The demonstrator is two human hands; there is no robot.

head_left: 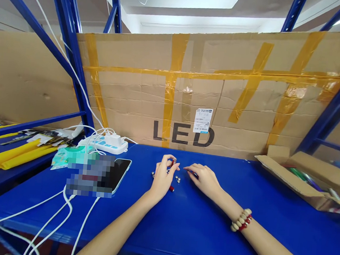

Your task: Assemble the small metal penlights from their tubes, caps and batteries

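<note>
My left hand [163,176] is closed around a small red cylinder [174,161] with a silvery end, held upright between thumb and fingers. My right hand [206,181] pinches a small dark, slim piece [195,175], whose tip points left toward my other hand. On the table between the hands lie several small silvery button-like discs [177,179]. Another red cylindrical piece [171,188] rests beside my left wrist. More small silvery pieces [153,174] show at the left of that hand, partly hidden by it.
A phone [121,171] lies at the left, beside a green packet [63,156] and a white power strip [117,146] with cables. At the right stands an open cardboard box [301,190] holding colored items. A large cardboard panel [137,89] closes off the back of the blue table [197,229].
</note>
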